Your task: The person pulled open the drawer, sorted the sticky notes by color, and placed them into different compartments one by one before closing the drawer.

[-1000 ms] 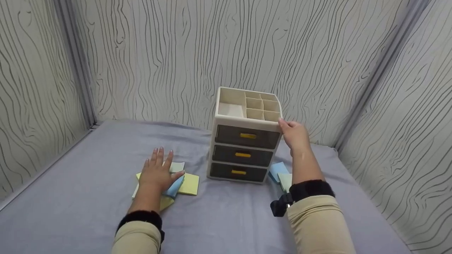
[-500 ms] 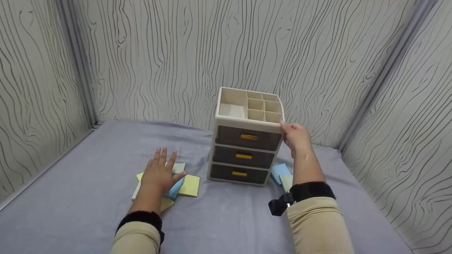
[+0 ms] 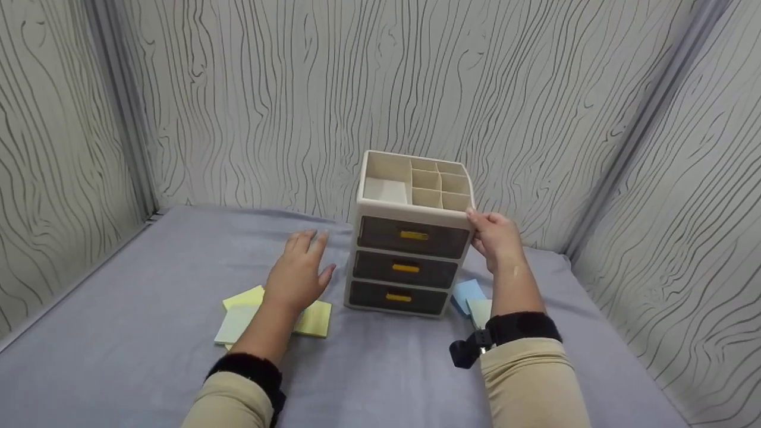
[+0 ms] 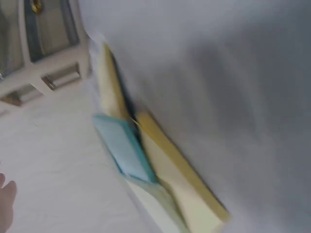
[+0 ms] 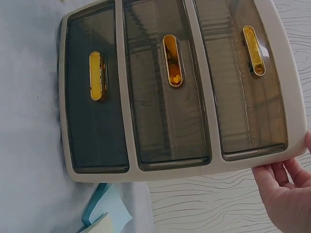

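A cream drawer organizer [image 3: 406, 209] with three dark see-through drawers and yellow handles stands upright, all drawers closed. My right hand [image 3: 498, 238] holds its upper right front corner, thumb at the top edge and fingers along the side. Between the organizer and the left pile of sticky note pads, my left hand [image 3: 295, 278] hovers with fingers extended, holding nothing. That pile has a pale green pad [image 3: 236, 324] and yellow pads [image 3: 315, 319]; my forearm hides its blue pad, which the left wrist view shows as a teal-edged pad [image 4: 124, 145].
Right of the organizer lie a blue pad [image 3: 468, 295] and a pale green pad [image 3: 481, 310], partly behind my right forearm. A grey cloth [image 3: 380, 374] covers the table. Wood-grain patterned panels [image 3: 285, 107] stand behind and at both sides.
My left hand has moved right and a little farther away, from over the left pads toward the organizer. My right hand keeps its hold on the corner.
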`<state>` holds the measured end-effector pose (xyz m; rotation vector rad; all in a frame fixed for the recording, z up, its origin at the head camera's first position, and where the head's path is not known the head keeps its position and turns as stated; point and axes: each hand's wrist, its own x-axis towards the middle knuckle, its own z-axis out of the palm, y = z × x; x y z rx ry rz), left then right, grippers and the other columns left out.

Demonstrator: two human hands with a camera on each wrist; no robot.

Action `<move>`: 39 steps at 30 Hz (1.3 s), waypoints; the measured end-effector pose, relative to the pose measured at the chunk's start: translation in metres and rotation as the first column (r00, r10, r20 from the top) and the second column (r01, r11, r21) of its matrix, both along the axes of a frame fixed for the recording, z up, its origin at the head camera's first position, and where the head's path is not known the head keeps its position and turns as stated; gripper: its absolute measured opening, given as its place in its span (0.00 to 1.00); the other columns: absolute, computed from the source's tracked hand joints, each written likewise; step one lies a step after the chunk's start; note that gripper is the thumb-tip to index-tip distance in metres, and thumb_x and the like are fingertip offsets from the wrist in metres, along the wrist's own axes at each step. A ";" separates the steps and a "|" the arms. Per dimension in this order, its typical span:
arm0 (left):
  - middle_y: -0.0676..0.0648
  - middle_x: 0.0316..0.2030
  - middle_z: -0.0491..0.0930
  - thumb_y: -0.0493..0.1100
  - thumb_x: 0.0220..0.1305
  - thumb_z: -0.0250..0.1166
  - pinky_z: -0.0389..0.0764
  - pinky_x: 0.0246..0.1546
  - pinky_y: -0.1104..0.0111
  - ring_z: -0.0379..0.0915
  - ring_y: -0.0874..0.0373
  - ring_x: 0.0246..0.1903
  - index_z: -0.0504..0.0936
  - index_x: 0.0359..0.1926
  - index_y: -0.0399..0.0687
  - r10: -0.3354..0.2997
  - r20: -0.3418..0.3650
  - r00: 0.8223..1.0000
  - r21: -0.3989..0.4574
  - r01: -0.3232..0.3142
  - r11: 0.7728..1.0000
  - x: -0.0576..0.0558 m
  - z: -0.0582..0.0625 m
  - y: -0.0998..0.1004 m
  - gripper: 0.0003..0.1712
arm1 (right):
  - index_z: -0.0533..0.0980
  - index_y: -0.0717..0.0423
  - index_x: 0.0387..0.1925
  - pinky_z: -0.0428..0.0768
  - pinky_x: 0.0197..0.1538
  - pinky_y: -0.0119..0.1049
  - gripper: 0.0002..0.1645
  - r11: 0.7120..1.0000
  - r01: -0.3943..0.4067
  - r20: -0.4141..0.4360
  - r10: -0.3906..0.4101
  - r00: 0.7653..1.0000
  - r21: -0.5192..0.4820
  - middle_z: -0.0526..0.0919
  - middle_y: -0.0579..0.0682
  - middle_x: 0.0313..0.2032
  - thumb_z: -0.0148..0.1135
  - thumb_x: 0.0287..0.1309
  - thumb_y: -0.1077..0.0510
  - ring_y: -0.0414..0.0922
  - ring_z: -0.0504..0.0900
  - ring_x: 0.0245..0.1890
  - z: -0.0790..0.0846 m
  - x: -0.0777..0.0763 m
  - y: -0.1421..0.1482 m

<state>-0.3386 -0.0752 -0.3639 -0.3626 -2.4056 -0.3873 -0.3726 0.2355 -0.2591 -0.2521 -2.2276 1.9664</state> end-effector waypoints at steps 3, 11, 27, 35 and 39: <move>0.42 0.45 0.73 0.42 0.55 0.64 0.77 0.45 0.62 0.70 0.49 0.48 0.74 0.53 0.41 -0.055 -0.182 0.982 0.025 0.061 0.998 0.000 0.008 0.019 0.23 | 0.70 0.58 0.43 0.69 0.58 0.37 0.21 1.000 0.011 -0.004 -0.011 1.000 -0.015 0.71 0.58 0.54 0.56 0.59 0.46 0.48 0.71 0.55 -0.002 0.000 0.002; 0.47 0.34 0.74 0.32 0.54 0.60 0.79 0.32 0.69 0.74 0.53 0.33 0.79 0.40 0.42 -0.163 -0.430 0.888 -0.128 0.119 0.985 -0.007 0.027 0.073 0.11 | 0.70 0.58 0.40 0.69 0.58 0.38 0.17 0.998 0.029 -0.034 -0.031 0.999 -0.052 0.72 0.56 0.48 0.58 0.58 0.49 0.47 0.72 0.51 -0.002 -0.001 0.007; 0.46 0.37 0.74 0.32 0.57 0.55 0.78 0.33 0.70 0.72 0.55 0.38 0.79 0.40 0.43 -0.215 -0.462 0.860 -0.347 0.047 0.937 -0.027 0.044 0.114 0.11 | 0.70 0.57 0.37 0.68 0.59 0.40 0.16 0.998 0.022 -0.044 -0.025 0.999 -0.066 0.72 0.55 0.47 0.59 0.58 0.49 0.48 0.71 0.50 -0.003 -0.003 0.001; 0.48 0.31 0.72 0.34 0.58 0.54 0.75 0.23 0.69 0.69 0.56 0.31 0.77 0.32 0.47 -0.214 -0.472 0.855 -0.416 -0.002 0.909 -0.031 0.053 0.124 0.06 | 0.70 0.58 0.38 0.69 0.58 0.40 0.16 0.999 0.017 -0.040 -0.019 0.999 -0.036 0.72 0.56 0.48 0.58 0.59 0.49 0.48 0.71 0.51 -0.005 -0.003 0.000; 0.49 0.30 0.72 0.35 0.58 0.56 0.75 0.23 0.70 0.68 0.56 0.30 0.77 0.31 0.47 -0.226 -0.462 0.857 -0.453 -0.009 0.891 -0.029 0.056 0.126 0.05 | 0.70 0.58 0.37 0.69 0.58 0.41 0.16 0.999 0.028 -0.037 -0.029 0.999 -0.028 0.72 0.56 0.48 0.58 0.59 0.49 0.48 0.72 0.50 -0.006 -0.005 0.001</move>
